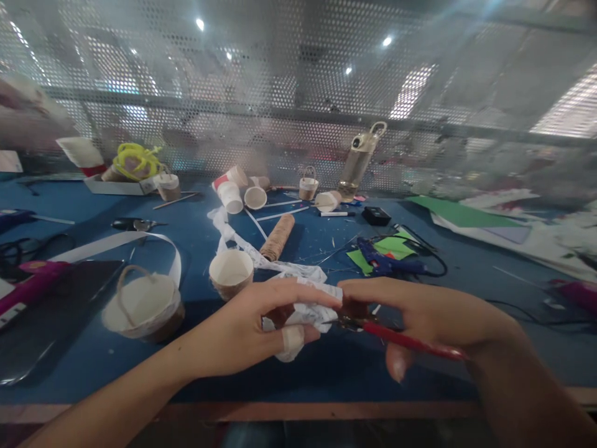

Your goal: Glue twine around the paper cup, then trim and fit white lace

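Observation:
My left hand (254, 320) pinches a crumpled white lace-like strip (317, 305) between its fingers and thumb. A pale bandage (293, 341) wraps that thumb. In my right hand (424, 317) are red-handled pliers (415, 341), their metal jaws pointing left against the white strip. Whether the jaws are closed on it is hard to see. The strip's loose length (261, 254) trails back across the table. A twine-wrapped paper cup (231, 274) stands just beyond my left wrist. Farther left sits a small basket (142, 308) with a twine handle and white trim.
Behind the strip lies a roll of brown twine (278, 238). A blue glue gun (387, 258) rests on green paper to the right. A magenta glue gun (37, 283) lies at left. Paper cups (230, 196) and a tilted bottle (358, 163) stand by the perforated screen (280, 93).

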Demonstrator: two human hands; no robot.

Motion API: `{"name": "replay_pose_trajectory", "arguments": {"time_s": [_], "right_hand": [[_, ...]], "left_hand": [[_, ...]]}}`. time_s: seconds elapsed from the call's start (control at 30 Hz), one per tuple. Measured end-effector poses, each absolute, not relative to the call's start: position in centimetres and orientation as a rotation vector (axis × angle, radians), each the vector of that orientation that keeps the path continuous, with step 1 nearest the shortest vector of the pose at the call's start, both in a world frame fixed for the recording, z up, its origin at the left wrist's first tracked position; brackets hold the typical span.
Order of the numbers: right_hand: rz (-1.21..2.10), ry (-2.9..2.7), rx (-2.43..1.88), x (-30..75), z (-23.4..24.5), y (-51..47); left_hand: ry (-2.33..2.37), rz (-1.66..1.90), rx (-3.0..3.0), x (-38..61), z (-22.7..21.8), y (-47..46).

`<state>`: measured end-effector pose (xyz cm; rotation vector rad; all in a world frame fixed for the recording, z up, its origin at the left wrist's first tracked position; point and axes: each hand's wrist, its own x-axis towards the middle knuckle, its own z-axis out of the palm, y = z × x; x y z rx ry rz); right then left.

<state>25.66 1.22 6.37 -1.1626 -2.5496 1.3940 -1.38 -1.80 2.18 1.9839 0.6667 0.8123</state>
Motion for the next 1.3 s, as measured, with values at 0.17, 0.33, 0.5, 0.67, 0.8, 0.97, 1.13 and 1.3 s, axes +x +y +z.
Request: {"name": "replay_pose_trajectory", "arguments": {"time_s": [0.17, 0.33, 0.5, 0.67, 0.8, 0.97, 1.13, 1.3], "right_hand": [[1.509, -2.475, -1.065, 25.9, 5.9, 1.5], [1.639, -2.409, -1.004, 26.0, 5.2, 1.6], [1.858, -2.212, -0.760, 25.7, 4.4, 1.0], [1.871, -2.167, -0.434, 24.4, 3.7, 0.6], [1.866, -2.085, -0.379, 23.6, 3.2, 0.4], [1.862, -2.016, -0.400, 23.1, 2.6, 0.0], [1.887, -1.999, -0.378, 23.0, 2.2, -0.2], [1.919, -1.942, -0.409, 22.9, 2.1, -0.4]], "left_hand": [[0.640, 0.719, 1.805, -1.4, 1.7, -1.6], [0.690, 0.691, 1.833, -1.5, 1.7, -1.5], [0.813, 0.743, 2.047, -1.2, 2.1, -1.6], [0.831, 0.762, 2.184, -0.9, 2.0, -1.5], [0.827, 0.770, 2.195, -0.9, 1.8, -1.5], [0.788, 0.778, 2.311, -1.0, 1.4, -1.5], [0.773, 0.704, 2.479, -1.4, 0.8, -1.4], [0.863, 0.615, 2.534, -1.3, 0.7, -1.5]]}}
